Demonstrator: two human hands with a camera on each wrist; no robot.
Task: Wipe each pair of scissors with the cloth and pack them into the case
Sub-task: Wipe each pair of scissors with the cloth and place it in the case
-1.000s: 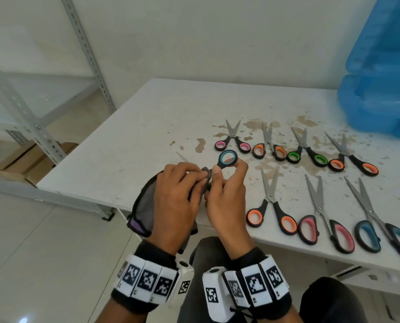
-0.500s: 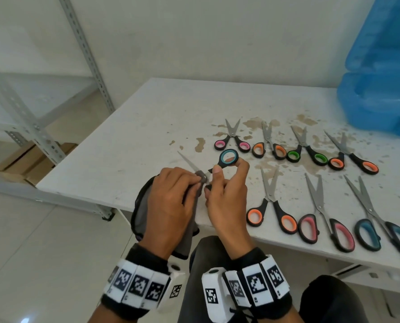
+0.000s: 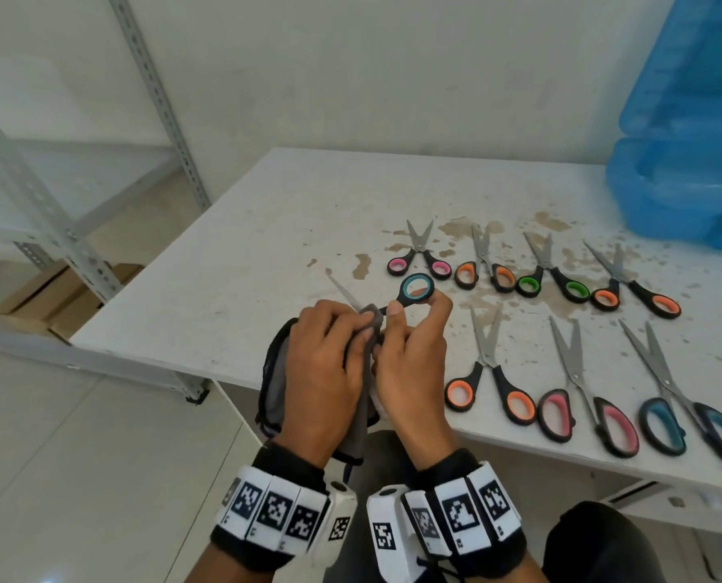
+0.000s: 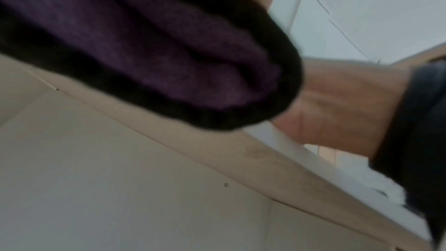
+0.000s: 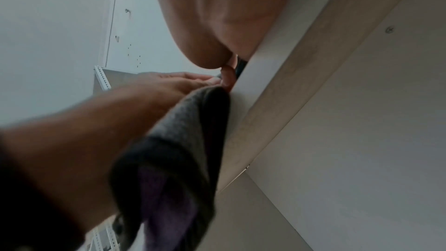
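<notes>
Blue case (image 3: 683, 170) far right | seven scissors (image 3: 489, 363) beside | both hands gripping cloth (image 3: 275, 385), scissors

Teal-handled scissors (image 3: 409, 290) gripped, blade in grey cloth (image 3: 363, 397); blue case (image 3: 687, 162) far right.

head view looks forward and down onto the table (image 3: 233, 263); both wrist views look up from beneath its edge, sharing the cloth (image 4: 149, 49).
</notes>
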